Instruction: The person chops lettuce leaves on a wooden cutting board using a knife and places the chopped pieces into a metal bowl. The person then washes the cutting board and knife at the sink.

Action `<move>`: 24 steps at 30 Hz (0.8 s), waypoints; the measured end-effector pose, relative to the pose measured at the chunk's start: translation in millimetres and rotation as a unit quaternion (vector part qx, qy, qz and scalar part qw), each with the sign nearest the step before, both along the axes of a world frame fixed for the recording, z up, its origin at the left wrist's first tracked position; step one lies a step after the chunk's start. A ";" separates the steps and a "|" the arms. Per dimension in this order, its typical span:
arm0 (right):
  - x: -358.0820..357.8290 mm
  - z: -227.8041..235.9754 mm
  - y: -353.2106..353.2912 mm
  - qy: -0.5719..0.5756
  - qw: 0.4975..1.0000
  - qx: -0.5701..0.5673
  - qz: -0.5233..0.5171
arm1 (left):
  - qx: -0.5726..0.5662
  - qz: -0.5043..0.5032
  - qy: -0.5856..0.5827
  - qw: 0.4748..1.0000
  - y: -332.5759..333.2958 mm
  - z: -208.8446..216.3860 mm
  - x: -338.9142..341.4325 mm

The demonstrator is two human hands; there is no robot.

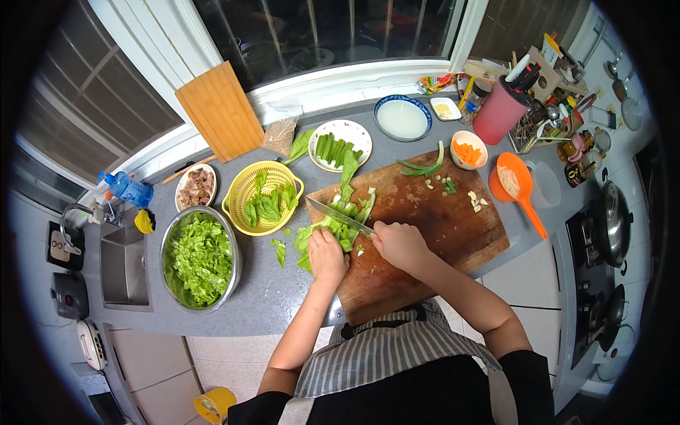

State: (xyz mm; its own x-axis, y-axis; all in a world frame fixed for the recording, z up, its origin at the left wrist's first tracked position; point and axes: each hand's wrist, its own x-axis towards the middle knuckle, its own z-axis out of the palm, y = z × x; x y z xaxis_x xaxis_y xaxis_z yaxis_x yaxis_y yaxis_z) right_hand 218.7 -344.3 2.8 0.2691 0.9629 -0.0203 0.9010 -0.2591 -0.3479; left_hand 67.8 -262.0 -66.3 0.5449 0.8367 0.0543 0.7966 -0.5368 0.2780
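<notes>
My left hand presses down on a bunch of green leafy vegetable at the left end of a large wooden cutting board. In my right hand I grip the handle of a kitchen knife, whose blade lies across the leaves just above my left fingers. Cut pieces of stalk sit beyond the blade. Chopped garlic bits and green beans lie further back on the board.
A steel bowl of chopped greens and a yellow colander with leaves stand to the left. Behind are plates of green stalks and meat, a carrot bowl, an orange scoop, a sink and a stove.
</notes>
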 end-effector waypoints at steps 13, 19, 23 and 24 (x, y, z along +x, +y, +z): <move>-9.1 -40.9 4.5 0.086 0.991 -0.089 -0.050 | -0.039 0.038 0.007 0.998 3.1 -28.0 -7.1; 20.1 -39.5 -2.3 0.207 0.973 -0.036 -0.094 | -0.103 0.036 -0.265 0.958 55.9 56.6 2.3; 26.0 -7.3 -15.0 0.297 0.941 0.053 -0.150 | -0.151 0.072 -0.341 0.925 105.3 26.2 52.8; 32.9 -4.8 -20.7 0.313 0.931 0.088 -0.168 | -0.202 0.052 -0.310 0.927 114.1 26.3 66.6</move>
State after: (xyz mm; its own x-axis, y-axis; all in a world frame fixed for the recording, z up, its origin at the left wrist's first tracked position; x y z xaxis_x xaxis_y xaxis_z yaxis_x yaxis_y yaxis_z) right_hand 251.6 -365.0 -1.9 0.5447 0.8295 -0.1235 0.3865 -0.3791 -0.8408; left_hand 134.4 -147.9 -40.0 0.4284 0.9036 0.0001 0.4577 -0.2171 0.8622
